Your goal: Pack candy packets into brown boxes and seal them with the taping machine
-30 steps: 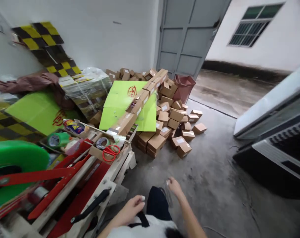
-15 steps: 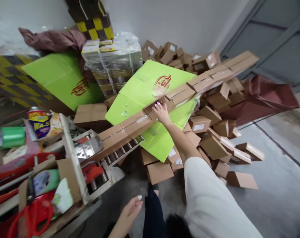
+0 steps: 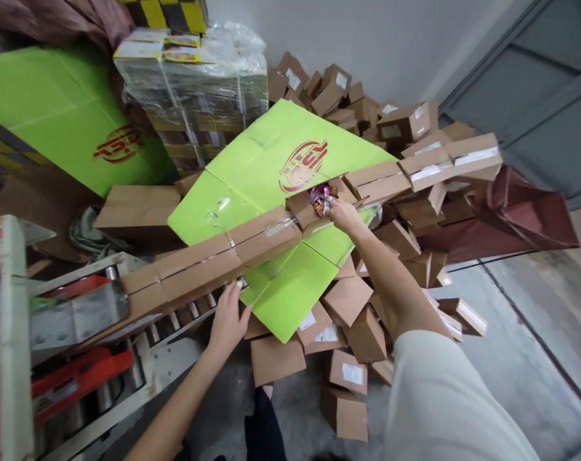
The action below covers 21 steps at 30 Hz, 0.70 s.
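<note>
A line of brown cartons (image 3: 264,240) runs from the roller conveyor (image 3: 187,314) across a bright green cardboard sheet (image 3: 252,166). One open carton (image 3: 300,208) in that line holds small, colourful wrapped packets (image 3: 320,195). My right hand (image 3: 344,216) reaches over its near side, fingers curled in on the packets; their tips are partly hidden. Just below the conveyor's end, my left hand (image 3: 228,320) holds nothing, with its fingers apart. One of its fingertips has a white covering (image 3: 238,283) and is close to the cartons' lower side.
Many loose cartons (image 3: 348,301) lie piled below and behind the sheet. A metal taping machine part (image 3: 96,310) sits over the conveyor at left. Plastic-wrapped stacks (image 3: 199,83) stand behind, and a maroon tarp (image 3: 525,211) lies at right.
My view has shifted left-to-right over the scene and closer. My left hand has risen from low near my legs to the conveyor's end. More packets show in the open carton by my right hand.
</note>
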Available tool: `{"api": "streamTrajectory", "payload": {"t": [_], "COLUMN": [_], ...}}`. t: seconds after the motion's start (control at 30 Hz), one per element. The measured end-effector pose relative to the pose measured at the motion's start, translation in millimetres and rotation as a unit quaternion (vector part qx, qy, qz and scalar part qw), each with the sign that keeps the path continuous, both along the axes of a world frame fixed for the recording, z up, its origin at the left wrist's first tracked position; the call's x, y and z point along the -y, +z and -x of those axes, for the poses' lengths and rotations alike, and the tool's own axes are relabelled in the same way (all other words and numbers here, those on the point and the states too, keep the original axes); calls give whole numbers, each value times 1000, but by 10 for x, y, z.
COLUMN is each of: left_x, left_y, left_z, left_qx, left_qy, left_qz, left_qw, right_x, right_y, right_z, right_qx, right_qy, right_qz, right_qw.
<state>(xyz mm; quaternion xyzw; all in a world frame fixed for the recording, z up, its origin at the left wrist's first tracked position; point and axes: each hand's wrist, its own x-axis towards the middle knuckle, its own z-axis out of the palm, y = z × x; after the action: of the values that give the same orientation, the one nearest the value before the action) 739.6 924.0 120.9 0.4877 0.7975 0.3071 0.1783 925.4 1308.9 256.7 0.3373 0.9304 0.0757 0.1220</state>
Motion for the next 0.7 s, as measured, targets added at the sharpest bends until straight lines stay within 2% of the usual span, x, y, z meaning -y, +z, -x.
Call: {"api": "streamTrajectory", "payload": {"t": [0.07,0.13,0.23,0.33,0.43,0.6,0.7], "left_x": [-607,-1078,-1467,-1568,-1570,-1581,-1587], "left_y": [128,158,35,-145,-244,-234,-200], "left_z": [-13,-8,46,112,142,134,131], "left_qx": [-87,-135,-164,-176,-174,-176,-174], "left_qy": [-57,-92,-91,-72,-65,-68,-80], "left_qz": [25,89,160,157,155,159,172], "left_qw": [994,983,969,969,970,969,966], "right_x": [-15,-43,-146,-283,-316,16,231], "right_y": [51,122,312,613,994,1669,1974], "right_z": [-24,-28,-70,-215,-409,-627,-746], "right_qx": [1,3,5,-5,-14,5,29], "right_qy": [9,16,18,23,44,88,111], "right_qz": [0,-1,-18,-53,-77,-117,-124], "right_qw": [1000,1000,1000,998,996,989,986]}}
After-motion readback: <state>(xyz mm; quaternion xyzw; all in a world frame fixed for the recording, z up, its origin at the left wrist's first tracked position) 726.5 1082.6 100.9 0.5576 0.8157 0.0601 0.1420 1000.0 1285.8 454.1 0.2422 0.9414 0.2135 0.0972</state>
